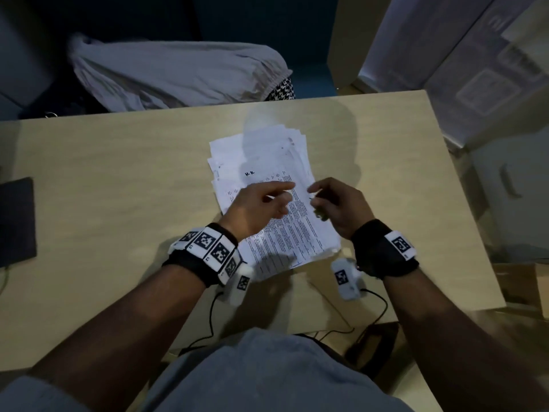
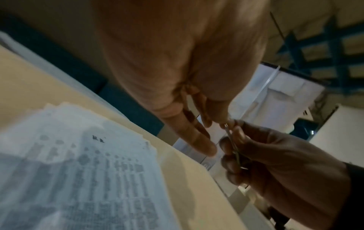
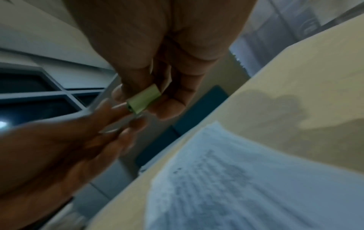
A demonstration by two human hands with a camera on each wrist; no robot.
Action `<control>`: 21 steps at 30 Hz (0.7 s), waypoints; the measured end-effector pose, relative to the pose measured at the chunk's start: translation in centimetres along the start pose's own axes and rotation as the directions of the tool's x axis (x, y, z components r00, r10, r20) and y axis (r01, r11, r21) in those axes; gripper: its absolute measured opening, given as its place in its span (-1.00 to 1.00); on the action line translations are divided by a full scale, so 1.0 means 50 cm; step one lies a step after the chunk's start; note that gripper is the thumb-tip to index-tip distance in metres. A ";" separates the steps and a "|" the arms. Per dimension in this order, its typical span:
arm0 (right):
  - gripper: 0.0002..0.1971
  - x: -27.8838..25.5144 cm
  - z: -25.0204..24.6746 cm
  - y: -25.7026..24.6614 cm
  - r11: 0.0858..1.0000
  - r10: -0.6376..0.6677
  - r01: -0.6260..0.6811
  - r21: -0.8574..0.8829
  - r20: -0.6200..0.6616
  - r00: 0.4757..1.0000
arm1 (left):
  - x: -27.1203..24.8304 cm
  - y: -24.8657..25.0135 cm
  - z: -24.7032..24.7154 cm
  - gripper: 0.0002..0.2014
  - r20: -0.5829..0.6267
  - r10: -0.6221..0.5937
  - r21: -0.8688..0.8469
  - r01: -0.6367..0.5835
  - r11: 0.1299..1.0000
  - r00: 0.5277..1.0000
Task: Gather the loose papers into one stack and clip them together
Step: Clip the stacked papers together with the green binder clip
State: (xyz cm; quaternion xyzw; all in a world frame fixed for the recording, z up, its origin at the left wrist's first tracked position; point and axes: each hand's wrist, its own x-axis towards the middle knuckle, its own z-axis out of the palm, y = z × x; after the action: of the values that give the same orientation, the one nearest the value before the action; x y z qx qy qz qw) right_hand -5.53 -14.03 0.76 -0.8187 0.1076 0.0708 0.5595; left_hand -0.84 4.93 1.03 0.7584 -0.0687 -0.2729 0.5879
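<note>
A loose stack of printed papers [image 1: 267, 162] lies fanned out on the tan table [image 1: 118, 173], also seen in the wrist views [image 2: 78, 171] [image 3: 236, 186]. Both hands hover just above its near right part. My right hand [image 1: 318, 200] grips a small green binder clip [image 3: 143, 99] between thumb and fingers. Its wire handle [image 2: 233, 144] sticks out toward my left hand [image 1: 282, 197], whose thumb and fingertips pinch the wire while the index finger points out straight. The clip is off the papers.
A dark flat object [image 1: 16, 218] lies at the table's left edge. Grey cloth [image 1: 178, 72] is heaped behind the far edge. Cardboard boxes [image 1: 490, 69] stand to the right. Sensor cables [image 1: 371, 307] hang over the near edge.
</note>
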 end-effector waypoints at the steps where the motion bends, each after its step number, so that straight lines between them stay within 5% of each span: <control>1: -0.77 -0.002 0.013 -0.021 0.998 -0.033 0.032 0.047 0.017 0.999 | -0.001 0.012 0.010 -0.74 0.049 -0.011 -0.046 0.013 0.999 0.999; 7: -0.68 -0.008 0.049 -0.084 0.954 -0.158 0.170 0.245 -0.067 0.985 | -0.029 0.048 -0.004 -0.79 0.089 -0.039 -0.347 0.068 0.935 0.995; 15: -0.73 -0.012 0.055 -0.122 0.928 -0.228 0.247 0.280 -0.100 0.969 | -0.048 0.060 -0.021 -0.84 0.031 0.056 -0.379 -0.040 0.924 0.998; 21: -0.73 -0.013 0.065 -0.117 0.926 -0.141 0.155 0.343 -0.066 0.988 | -0.048 0.059 -0.033 -0.88 0.046 0.010 -0.377 0.008 0.926 0.999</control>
State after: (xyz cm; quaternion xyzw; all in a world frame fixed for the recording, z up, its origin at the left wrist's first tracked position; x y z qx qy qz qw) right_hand -4.68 -8.91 5.00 -0.7143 0.0675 -0.0081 0.6965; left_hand -1.37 6.49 4.81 0.6248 -0.0291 -0.2986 0.7208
